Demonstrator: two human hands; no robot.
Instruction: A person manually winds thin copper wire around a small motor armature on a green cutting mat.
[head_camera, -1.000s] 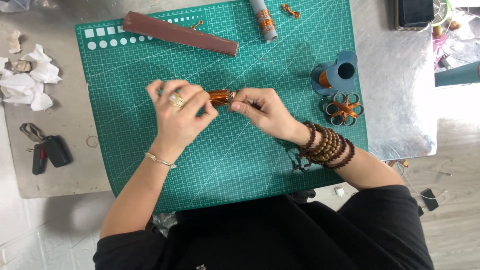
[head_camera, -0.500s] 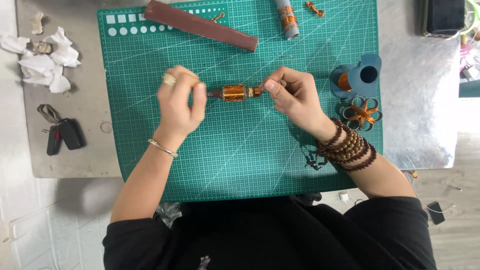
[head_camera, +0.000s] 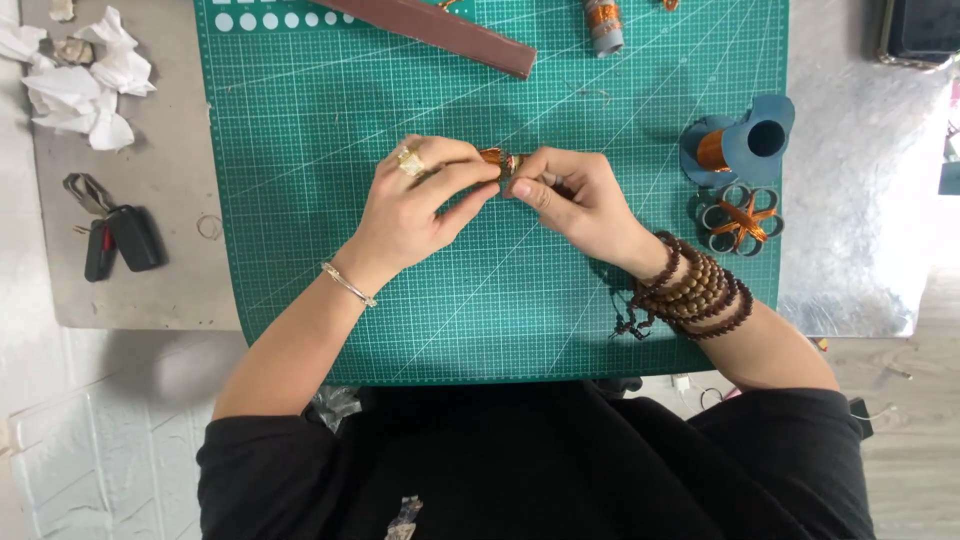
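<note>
Since half a second ago we've drawn our left hand (head_camera: 425, 200) and right hand (head_camera: 570, 195) together, both pinching the copper-wound piece (head_camera: 498, 158) over the green mat (head_camera: 300, 120), winding tightened

Between your two hands you hold a small copper-wound coil (head_camera: 497, 158), a short cylinder of shiny orange wire lying sideways. Your left hand (head_camera: 420, 200) covers its left end with curled fingers, and your right hand (head_camera: 575, 195) pinches its right end with thumb and fingertips. Only a short orange stretch shows between them, raised just above the mat.
</note>
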